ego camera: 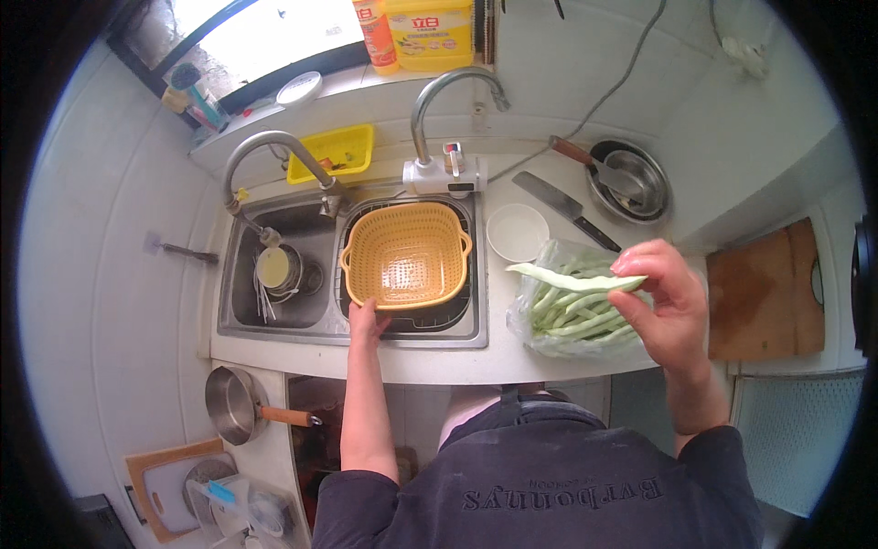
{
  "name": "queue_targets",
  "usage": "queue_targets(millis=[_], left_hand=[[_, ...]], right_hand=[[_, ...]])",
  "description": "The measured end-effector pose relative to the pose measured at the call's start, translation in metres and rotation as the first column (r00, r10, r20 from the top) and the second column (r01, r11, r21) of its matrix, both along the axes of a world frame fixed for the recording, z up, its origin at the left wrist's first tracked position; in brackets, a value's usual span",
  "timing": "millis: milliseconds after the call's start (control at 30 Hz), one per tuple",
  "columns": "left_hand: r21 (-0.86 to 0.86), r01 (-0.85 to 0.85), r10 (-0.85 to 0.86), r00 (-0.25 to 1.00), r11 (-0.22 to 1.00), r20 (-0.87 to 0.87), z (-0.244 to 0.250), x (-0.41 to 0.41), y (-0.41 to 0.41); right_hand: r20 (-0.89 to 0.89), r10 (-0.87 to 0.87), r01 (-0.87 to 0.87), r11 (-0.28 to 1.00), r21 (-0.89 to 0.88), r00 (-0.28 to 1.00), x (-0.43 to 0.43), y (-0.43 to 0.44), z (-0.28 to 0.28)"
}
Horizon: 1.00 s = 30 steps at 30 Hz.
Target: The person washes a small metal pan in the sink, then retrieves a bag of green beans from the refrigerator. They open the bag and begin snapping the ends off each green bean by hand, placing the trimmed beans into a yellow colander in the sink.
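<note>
Between the thumb and fingers of my right hand (662,302) is one pale green bean pod (569,280), held up roughly level. Below it on the counter lies a clear plastic bag (523,322) full of green beans (583,319). My left hand (367,321) grips the near rim of a yellow plastic colander basket (405,257), its fingers partly hidden under the rim. The basket rests over the right sink basin, and I see nothing in it. A white bowl (518,233) stands just beyond the bag.
A cleaver (552,195) lies behind the bag, near metal bowls (627,182) holding another wooden-handled blade. The left sink basin (302,213) has stacked dishes and chopsticks under a faucet (274,137). A second faucet (429,89) arches behind the basket. A saucepan (233,405) sits at lower left.
</note>
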<state>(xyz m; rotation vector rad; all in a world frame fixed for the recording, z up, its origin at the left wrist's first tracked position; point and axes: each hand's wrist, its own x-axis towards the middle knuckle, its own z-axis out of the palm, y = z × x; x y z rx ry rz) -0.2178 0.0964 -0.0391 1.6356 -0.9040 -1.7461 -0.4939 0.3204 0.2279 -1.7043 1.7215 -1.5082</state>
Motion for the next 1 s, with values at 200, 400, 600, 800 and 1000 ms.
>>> queue_targets(millis=[200,400,600,800,1000], left_hand=[[-0.815,0.309,0.14,0.895,0.491,0.424,0.074,-0.044,0.045],[-0.83,0.544,-0.444,0.777,0.12,0.445,0.171,-0.104,0.111],[-0.537,0.67,-0.832,0.542,0.512,-0.118,0.164,-0.086,0.099],[-0.381,0.734,-0.824,0.459,0.562,-0.331,0.18,-0.093,0.097],[-0.336,0.639,-0.712,0.526,0.692,-0.465,0.186,-0.116,0.099]], right_hand=[[0.647,-0.066,-0.055,0.985,0.165,0.759,0.015,-0.026,-0.047],[0.803,-0.011,-0.137,0.984,0.115,0.596,0.04,-0.04,-0.066],[0.747,-0.001,-0.213,0.958,0.191,0.665,0.024,-0.032,-0.053],[0.619,0.155,-0.318,0.934,0.162,0.77,0.004,-0.034,-0.064],[0.123,0.122,-0.119,0.992,-0.031,0.985,-0.002,-0.05,-0.054]])
